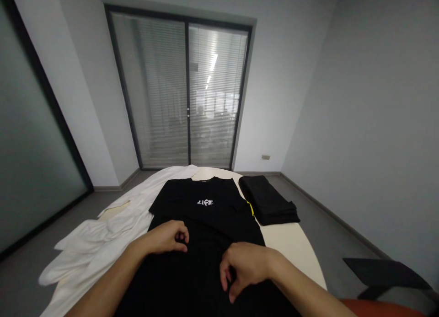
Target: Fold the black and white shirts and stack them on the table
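A black T-shirt with small white lettering near its neckline lies spread over the table, its collar toward the far end. My left hand is over the left side of the shirt, fingers curled and thumb apart from them, with nothing seen between. Lower and to the right, my right hand hovers over or rests on the black cloth; contact is hard to tell. Its fingers bend downward, a gap showing between them and the thumb. The shirt's lower part runs out of view at the bottom edge.
White cloth lies rumpled along the table's left side and hangs past its edge. Folded black cloth sits at the right, beside a yellow strip. The pale round table has a chair at its right.
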Tool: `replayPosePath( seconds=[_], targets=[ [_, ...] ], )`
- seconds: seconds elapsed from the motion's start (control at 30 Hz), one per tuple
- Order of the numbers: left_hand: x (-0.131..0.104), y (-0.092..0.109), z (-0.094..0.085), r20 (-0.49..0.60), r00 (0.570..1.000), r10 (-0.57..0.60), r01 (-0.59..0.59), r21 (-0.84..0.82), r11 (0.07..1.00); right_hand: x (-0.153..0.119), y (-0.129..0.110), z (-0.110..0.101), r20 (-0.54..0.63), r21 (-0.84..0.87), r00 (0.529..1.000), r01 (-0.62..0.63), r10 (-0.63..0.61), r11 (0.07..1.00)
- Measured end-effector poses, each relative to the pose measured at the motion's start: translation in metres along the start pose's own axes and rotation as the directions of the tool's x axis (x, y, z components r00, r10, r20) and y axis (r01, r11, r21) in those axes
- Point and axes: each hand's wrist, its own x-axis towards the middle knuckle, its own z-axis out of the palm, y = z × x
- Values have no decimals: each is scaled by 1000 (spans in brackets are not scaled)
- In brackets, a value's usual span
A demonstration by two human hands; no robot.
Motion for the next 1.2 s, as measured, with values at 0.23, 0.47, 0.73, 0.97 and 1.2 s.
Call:
replayPosePath(
  seconds=[0.23, 0.47, 0.73, 0.97, 1.2],
  targets=[
    [-3, 0, 8, 211, 977, 20, 18, -178, 984, 17, -15, 10, 311, -38, 943, -109, 115, 993],
    [-7, 9, 7, 297, 955, -21, 123, -327, 937, 27, -27, 4, 128, 25, 988, 81, -84, 996],
    [6, -47, -7, -749, 650, -126, 341, 140, 929, 40, -16, -10, -346, -254, 894, 203, -285, 946],
    [7, -77, -2, -742, 597, -304, 606, 169, 777, 74, 2, -35, -553, -246, 816, 31, -167, 969],
    [25, -100, -23, -858, 399, -325, 389, -163, 907, 94, 7, -14, -565, -214, 814, 14, -135, 977]
  ],
)
